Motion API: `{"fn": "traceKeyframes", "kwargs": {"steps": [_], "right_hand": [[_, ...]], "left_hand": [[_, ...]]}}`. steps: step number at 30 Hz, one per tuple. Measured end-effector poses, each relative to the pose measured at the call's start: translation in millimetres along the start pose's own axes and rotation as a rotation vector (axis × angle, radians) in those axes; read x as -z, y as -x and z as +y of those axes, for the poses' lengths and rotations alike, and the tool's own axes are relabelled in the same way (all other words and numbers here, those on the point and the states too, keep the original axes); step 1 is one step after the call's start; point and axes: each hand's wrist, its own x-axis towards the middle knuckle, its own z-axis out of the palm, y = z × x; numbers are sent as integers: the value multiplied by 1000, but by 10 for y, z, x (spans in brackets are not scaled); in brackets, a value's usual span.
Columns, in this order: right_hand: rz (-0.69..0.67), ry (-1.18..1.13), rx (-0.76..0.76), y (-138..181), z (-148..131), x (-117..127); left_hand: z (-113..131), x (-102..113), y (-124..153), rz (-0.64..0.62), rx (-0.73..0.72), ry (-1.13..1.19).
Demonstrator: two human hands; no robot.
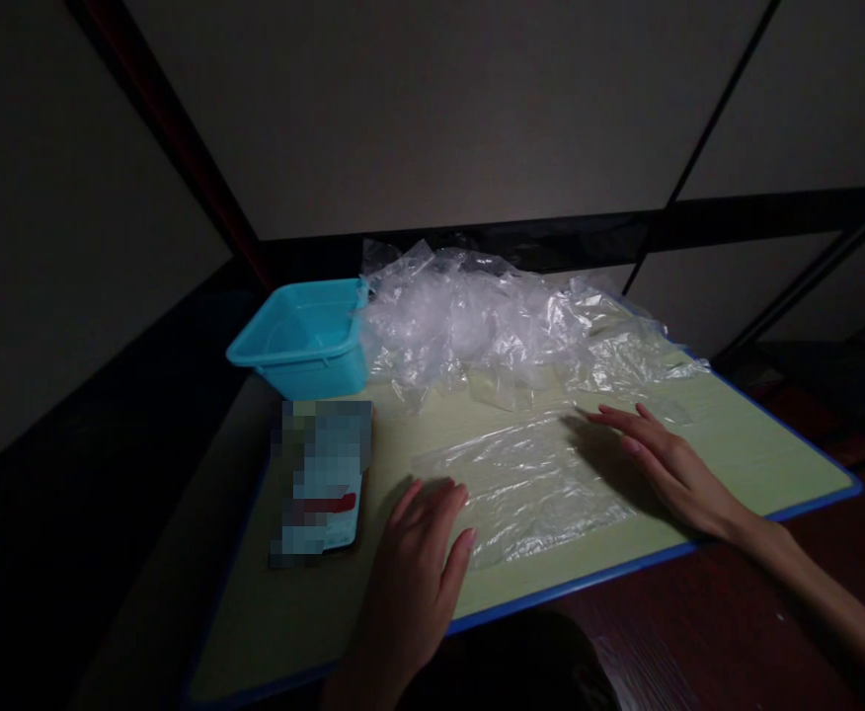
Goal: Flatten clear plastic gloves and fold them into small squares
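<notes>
A clear plastic bag lies spread on the pale yellow-green table, wrinkled along its length. At its left end is my left hand, fingers slightly bent and apart, holding nothing. My right hand hovers by the bag's right end with fingers stretched out and a shadow beneath it; nothing is in it. Whether the left fingertips touch the plastic I cannot tell. Behind the bag rises a heap of crumpled clear plastic bags.
A turquoise plastic basin stands at the back left, against the heap. In front of it lies a phone-like device, partly blurred out. The table has a blue edge, and pale panels rise behind it.
</notes>
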Motion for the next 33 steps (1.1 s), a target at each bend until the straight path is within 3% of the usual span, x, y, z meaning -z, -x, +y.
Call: {"fn": "traceKeyframes", "kwargs": {"steps": [5, 20, 25, 33], "right_hand": [[-164, 41, 107, -137, -231, -51], [-265, 35, 236, -371, -432, -199], [-339, 1, 315, -476, -613, -309], [-412, -92, 497, -649, -897, -505]], "left_hand": [[40, 25, 0, 4, -23, -20], [414, 160, 117, 14, -208, 0], [372, 133, 182, -49, -343, 12], [303, 121, 230, -158, -366, 53]]}}
